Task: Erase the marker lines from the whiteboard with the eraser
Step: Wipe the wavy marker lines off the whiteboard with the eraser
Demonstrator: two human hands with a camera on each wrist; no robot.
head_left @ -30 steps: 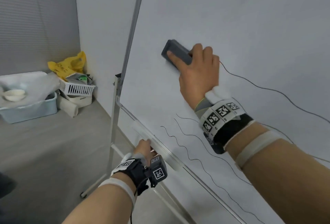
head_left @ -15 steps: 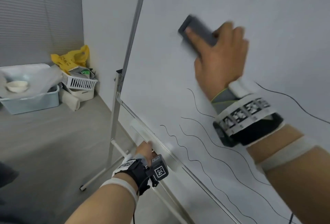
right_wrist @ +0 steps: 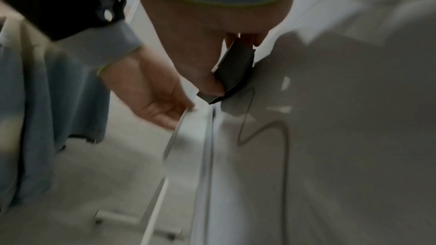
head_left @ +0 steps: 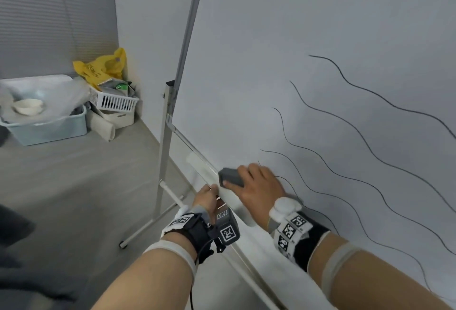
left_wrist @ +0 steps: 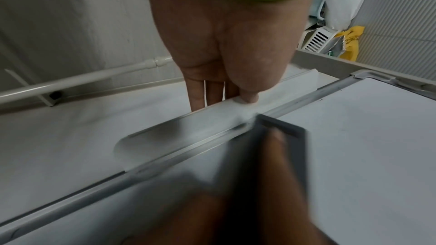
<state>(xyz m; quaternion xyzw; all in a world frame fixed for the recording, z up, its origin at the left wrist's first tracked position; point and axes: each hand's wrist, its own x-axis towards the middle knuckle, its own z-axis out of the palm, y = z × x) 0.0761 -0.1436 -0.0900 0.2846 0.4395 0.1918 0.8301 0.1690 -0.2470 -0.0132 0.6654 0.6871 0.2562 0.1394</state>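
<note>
A white whiteboard [head_left: 271, 50] on a stand fills the right of the head view, with several wavy black marker lines [head_left: 345, 166] across its lower right. My right hand [head_left: 259, 183] grips a dark grey eraser [head_left: 230, 176] and presses it flat on the board just above the bottom frame, at the left ends of the lowest lines. The eraser [right_wrist: 235, 68] shows pinched between thumb and fingers in the right wrist view, and blurred [left_wrist: 280, 131] in the left wrist view. My left hand [head_left: 206, 197] grips the front lip of the white marker tray [left_wrist: 179, 129], thumb on top.
The board's metal stand leg [head_left: 162, 161] and foot reach out over the grey floor. In the far left corner sit a pale blue tub [head_left: 44, 127] with a white bowl [head_left: 28, 106], a white slatted basket [head_left: 113, 101] and a yellow bag [head_left: 103, 67].
My right hand has swept the eraser from the upper middle of the board down to its bottom edge near my left hand. The left hand has stayed on the tray.
</note>
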